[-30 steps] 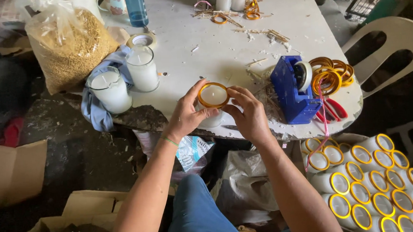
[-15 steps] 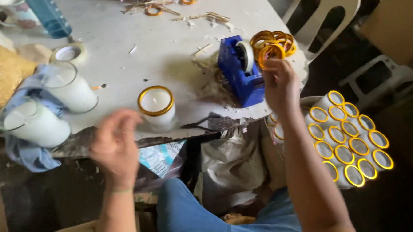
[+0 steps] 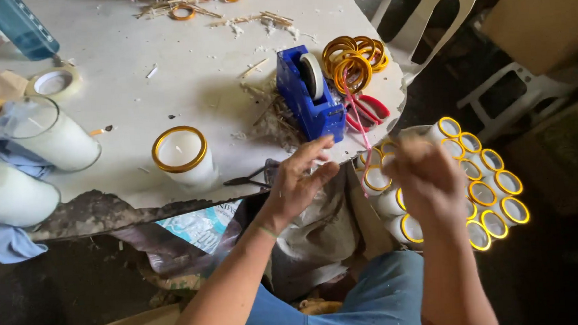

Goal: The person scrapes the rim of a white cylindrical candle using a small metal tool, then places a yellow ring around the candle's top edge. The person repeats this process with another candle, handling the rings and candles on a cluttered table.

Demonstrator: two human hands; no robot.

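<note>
**Wax, gilt rims and a scuffed white top**

The tabletop (image 3: 166, 76) is matt white, scratched and dusted with pale wooden splinters, its near edge chipped down to a rough, dark core. The candle glass (image 3: 183, 158) nearest the left hand (image 3: 296, 182) looks smooth and clear, filled with flat white wax under a shiny gold rim. The tape dispenser (image 3: 308, 95) is glossy blue plastic. Beside it the loose gold rings (image 3: 353, 57) gleam like thin metal, and the scissors (image 3: 369, 112) have red plastic handles. A crumpled blue cloth (image 3: 3, 237) lies soft and dull at the left. The bottle (image 3: 21, 28) is translucent blue plastic. The chair (image 3: 426, 3) is smooth cream plastic.
</note>
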